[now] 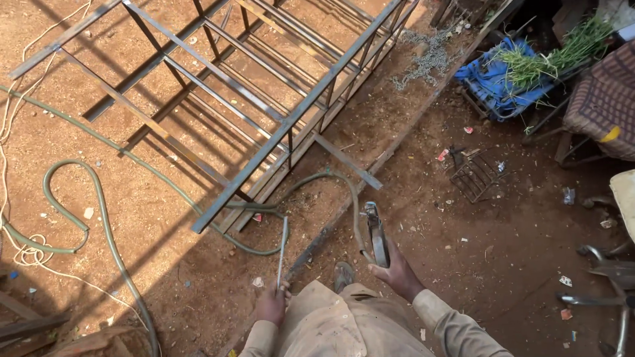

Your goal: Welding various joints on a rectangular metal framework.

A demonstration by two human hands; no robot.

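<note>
Head view, left hand (270,305) gripping thin rod (282,246), right hand (395,270) raising electrode holder (376,233)

Head view, steeply down, standing height

The metal frame (264,99) serves as landmark; its far end is cut off by the top edge. Left of the frame, the green hose (99,211) runs out past the bottom edge, so its end is unseen. Below the frame, the right hand (395,270) covers the lower grip of the electrode holder (376,233), and the left hand (271,305) hides the base of the thin rod (282,248). Right of the frame, small litter scraps (565,281) are too tiny to identify.
</note>
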